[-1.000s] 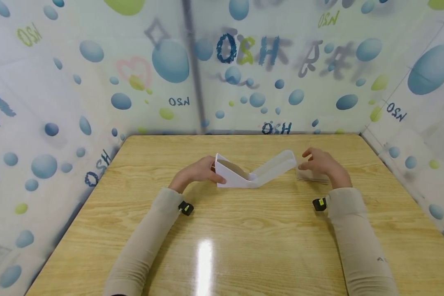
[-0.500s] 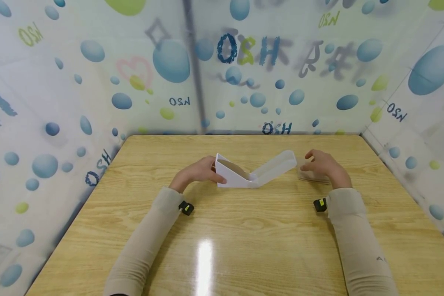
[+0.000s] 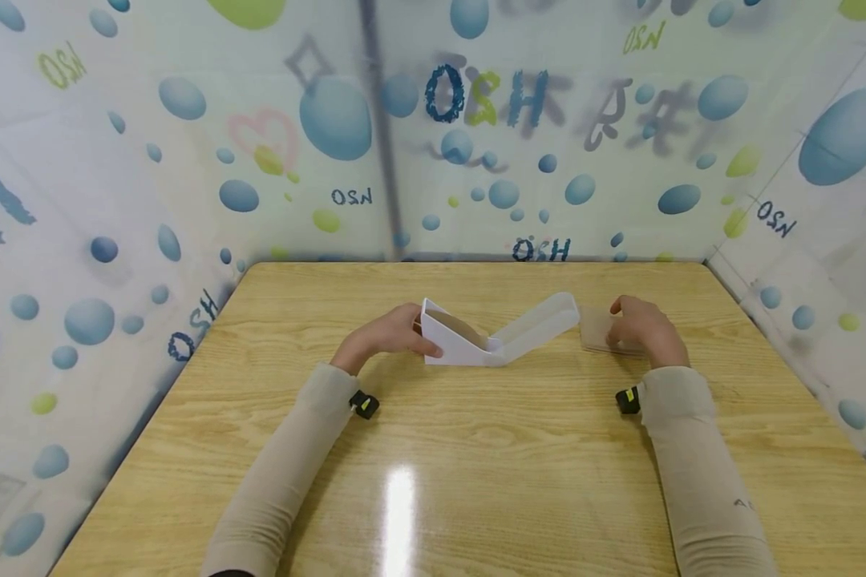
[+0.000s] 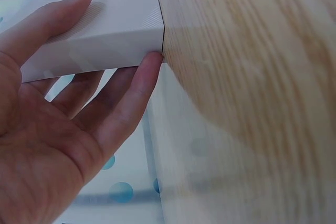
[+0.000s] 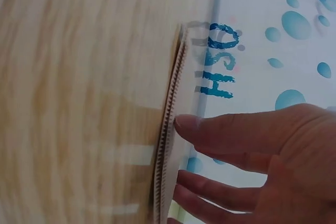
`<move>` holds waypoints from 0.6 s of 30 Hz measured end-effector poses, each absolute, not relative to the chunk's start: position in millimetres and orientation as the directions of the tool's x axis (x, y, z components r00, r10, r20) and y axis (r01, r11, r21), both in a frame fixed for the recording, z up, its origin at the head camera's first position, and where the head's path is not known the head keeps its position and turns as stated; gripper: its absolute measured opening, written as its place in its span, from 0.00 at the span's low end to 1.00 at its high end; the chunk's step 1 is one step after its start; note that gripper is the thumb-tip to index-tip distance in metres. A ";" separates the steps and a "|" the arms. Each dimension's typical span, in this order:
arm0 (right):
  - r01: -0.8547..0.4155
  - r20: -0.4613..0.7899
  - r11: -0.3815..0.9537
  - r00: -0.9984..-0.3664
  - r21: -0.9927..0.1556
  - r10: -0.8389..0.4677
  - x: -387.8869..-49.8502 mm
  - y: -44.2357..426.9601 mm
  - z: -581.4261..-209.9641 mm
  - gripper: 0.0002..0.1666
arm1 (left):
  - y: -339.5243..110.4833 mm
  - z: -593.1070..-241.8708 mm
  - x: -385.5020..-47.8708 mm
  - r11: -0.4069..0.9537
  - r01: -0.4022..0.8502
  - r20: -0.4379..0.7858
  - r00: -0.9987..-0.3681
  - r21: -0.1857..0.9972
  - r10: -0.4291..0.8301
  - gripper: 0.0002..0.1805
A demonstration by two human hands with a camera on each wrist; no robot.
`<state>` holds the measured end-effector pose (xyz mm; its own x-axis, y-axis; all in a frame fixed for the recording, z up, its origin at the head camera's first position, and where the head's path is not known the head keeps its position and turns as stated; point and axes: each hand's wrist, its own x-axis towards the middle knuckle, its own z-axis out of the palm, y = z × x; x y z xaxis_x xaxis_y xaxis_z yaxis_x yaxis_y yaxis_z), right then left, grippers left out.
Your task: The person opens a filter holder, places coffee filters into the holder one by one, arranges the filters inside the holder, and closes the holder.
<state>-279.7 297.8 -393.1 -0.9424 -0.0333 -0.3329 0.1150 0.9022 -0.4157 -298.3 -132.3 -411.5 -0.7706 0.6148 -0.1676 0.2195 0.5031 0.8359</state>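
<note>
Left hand (image 3: 390, 331) grips box (image 3: 451, 346) | tan stack (image 3: 596, 327) — ridged edge (image 5: 167, 119) (right wrist view only)

On the table (image 3: 520, 449), the box (image 3: 453, 348) sits at the left hand's (image 3: 390, 330) right; its lid (image 3: 537, 324) extends toward the right hand (image 3: 647, 328). Cardboard (image 3: 595, 327) lies partly beneath the right hand. The backdrop (image 3: 418, 172) stands beyond the 2 hands.

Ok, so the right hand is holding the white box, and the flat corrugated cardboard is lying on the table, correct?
No: it's the left hand that holds the white box, as the head view shows. The flat corrugated cardboard is indeed lying on the table.
</note>
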 end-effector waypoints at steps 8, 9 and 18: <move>0.123 -0.306 0.897 -0.952 -0.425 -0.014 -279.2 301.6 -399.4 0.36 | -131.8 -409.1 -296.8 0.503 0.221 -0.169 -0.767 0.835 0.618 0.23; 0.122 -0.301 0.895 -0.953 -0.428 -0.014 -278.6 301.6 -399.5 0.36 | -131.9 -409.0 -296.6 0.504 0.220 -0.170 -0.768 0.835 0.617 0.23; 0.101 -0.263 0.902 -0.965 -0.421 -0.015 -278.1 300.6 -399.6 0.34 | -132.1 -410.5 -298.1 0.508 0.223 -0.170 -0.769 0.832 0.616 0.23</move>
<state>-278.1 300.6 -399.6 -0.9647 -0.0148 -0.2630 0.1008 0.9016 -0.4206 -298.1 -132.1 -410.5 -0.7693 0.6160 -0.1696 0.2230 0.5076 0.8322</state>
